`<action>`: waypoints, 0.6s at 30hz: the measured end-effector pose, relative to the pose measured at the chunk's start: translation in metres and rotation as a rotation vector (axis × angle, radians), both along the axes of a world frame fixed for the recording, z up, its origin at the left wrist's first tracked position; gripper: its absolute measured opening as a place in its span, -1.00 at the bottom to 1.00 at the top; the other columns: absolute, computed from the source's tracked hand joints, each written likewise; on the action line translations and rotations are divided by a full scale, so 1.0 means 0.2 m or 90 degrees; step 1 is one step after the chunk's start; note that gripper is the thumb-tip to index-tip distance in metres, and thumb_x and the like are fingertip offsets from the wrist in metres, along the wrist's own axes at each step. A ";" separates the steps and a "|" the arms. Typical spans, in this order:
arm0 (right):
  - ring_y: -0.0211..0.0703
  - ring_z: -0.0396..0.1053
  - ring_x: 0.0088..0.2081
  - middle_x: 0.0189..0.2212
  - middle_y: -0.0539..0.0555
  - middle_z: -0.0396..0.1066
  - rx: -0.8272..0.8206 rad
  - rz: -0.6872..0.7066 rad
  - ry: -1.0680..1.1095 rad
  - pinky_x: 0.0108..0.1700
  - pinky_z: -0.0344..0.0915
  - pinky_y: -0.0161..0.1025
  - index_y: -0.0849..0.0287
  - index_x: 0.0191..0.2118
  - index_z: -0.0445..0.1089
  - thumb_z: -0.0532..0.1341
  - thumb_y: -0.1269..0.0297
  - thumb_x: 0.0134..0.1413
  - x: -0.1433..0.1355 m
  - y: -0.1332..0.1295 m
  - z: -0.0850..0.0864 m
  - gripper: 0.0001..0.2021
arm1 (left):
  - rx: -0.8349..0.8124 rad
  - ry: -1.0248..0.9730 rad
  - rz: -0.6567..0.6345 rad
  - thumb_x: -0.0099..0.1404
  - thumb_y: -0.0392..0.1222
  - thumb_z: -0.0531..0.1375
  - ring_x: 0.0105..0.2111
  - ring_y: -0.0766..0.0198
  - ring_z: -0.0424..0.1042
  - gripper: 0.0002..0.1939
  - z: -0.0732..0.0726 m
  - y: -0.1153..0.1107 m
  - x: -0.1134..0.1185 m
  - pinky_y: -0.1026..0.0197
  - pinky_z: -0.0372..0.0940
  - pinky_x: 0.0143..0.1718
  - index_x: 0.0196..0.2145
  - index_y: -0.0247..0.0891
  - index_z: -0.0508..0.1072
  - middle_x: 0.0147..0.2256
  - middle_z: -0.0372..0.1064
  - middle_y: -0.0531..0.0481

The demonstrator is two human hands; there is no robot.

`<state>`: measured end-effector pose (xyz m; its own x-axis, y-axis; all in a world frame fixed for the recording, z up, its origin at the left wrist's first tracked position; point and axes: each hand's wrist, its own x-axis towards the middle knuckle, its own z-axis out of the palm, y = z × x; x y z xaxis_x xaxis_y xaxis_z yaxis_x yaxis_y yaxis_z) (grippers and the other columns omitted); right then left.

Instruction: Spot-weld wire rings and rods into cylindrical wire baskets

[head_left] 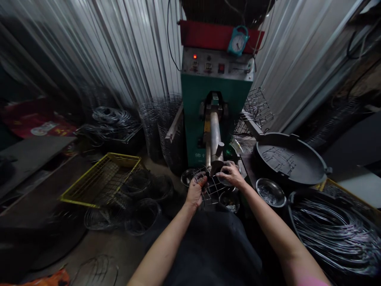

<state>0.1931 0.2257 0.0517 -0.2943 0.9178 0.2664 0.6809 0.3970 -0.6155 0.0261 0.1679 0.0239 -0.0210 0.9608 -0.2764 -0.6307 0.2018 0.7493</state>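
My left hand is closed on a small wire grid, just below the tip of the machine's metal arm. On the other side of that tip, my right hand has its thumb and fingers pinched together close to the grid. Whatever the right fingers hold is too small and dark to make out. The arm juts out of a green machine that looks like a spot welder, with a red lamp lit on its panel. Small bowls sit below the grid.
A round black pan with wire pieces stands at right, beside a metal bowl of small wires. Below it is a tub of wire rings. At left are a yellow basket and wire coils. A blue clock hangs above.
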 end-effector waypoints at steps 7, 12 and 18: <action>-0.02 0.11 -0.09 -0.27 0.08 0.31 -0.011 -0.026 0.022 -0.05 0.02 -0.05 0.12 -0.59 0.37 0.21 -0.02 -0.16 -0.01 -0.02 -0.01 -0.70 | -0.007 -0.016 -0.004 -0.15 -0.14 0.33 -0.66 0.48 0.20 -0.57 0.00 0.01 0.00 0.44 -0.14 -0.74 -0.29 -0.26 0.32 -0.59 0.22 0.15; -0.03 0.15 -0.06 -0.22 0.09 0.33 0.020 -0.007 0.017 -0.04 0.04 -0.05 0.10 -0.42 0.39 0.20 0.02 -0.13 0.02 -0.01 -0.03 -0.75 | 0.000 0.006 -0.022 -0.12 -0.14 0.32 -0.65 0.50 0.22 -0.55 -0.01 0.03 -0.01 0.46 -0.09 -0.74 -0.24 -0.25 0.33 -0.54 0.24 0.14; -0.04 0.30 -0.19 -0.25 0.08 0.40 0.008 -0.094 -0.028 -0.07 0.08 -0.03 0.09 -0.15 0.33 0.23 0.10 -0.16 0.29 -0.07 -0.08 -0.62 | 0.019 -0.012 -0.084 -0.11 -0.12 0.33 -0.68 0.52 0.16 -0.53 -0.07 -0.04 -0.11 0.46 -0.03 -0.73 -0.21 -0.25 0.35 -0.61 0.17 0.17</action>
